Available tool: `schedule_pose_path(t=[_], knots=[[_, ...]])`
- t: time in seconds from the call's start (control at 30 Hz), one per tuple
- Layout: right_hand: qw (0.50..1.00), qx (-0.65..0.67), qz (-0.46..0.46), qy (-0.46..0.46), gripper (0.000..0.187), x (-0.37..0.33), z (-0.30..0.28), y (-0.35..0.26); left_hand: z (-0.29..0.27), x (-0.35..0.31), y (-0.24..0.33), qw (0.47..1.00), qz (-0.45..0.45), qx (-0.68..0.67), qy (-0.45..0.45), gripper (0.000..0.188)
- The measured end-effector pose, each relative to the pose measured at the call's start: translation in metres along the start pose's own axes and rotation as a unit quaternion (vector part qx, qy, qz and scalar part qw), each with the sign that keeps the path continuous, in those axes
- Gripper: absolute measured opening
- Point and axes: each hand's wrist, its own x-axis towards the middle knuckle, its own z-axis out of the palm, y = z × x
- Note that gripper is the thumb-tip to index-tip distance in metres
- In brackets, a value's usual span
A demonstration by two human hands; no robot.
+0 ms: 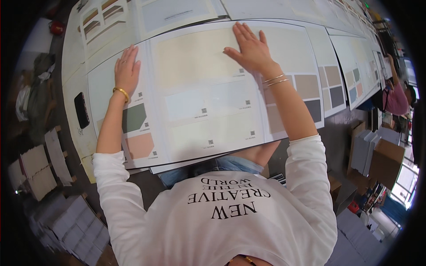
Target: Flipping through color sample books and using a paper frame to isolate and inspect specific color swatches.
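Note:
A large fold-out colour sample board (pixel 213 95) lies opened across the table in front of me, its panels carrying pale, green, salmon, tan and dark grey swatches. My left hand (pixel 127 71) rests flat on its left panel, fingers stretched out and holding nothing. Palm down, my right hand (pixel 250 49) lies near the board's far edge, to the right of the middle panel, with fingers and thumb spread. Below the left hand are a green swatch (pixel 134 118) and a salmon swatch (pixel 140 145). The near edge of the board reaches over my lap.
A black phone (pixel 81 111) lies on the table at the left. More sample boards (pixel 355 66) spread to the right, where another person (pixel 396 99) works. Cut-out frames (pixel 104 20) lie at the far left. Stacked sheets (pixel 73 226) and a cardboard box (pixel 386 162) stand around the table.

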Motion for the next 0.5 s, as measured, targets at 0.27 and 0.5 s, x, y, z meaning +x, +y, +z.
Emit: schedule_pose_path(t=[0.27,0.5], knots=[[0.998,-0.003,0.051,0.029,0.098,0.022,0.009,-0.026,-0.004,-0.002,0.014,1.000,-0.017,0.009,-0.020,0.051],[0.998,0.049,-0.005,0.032,0.113,0.041,0.018,-0.104,-0.015,0.001,0.026,0.999,-0.032,-0.003,-0.035,0.049]])
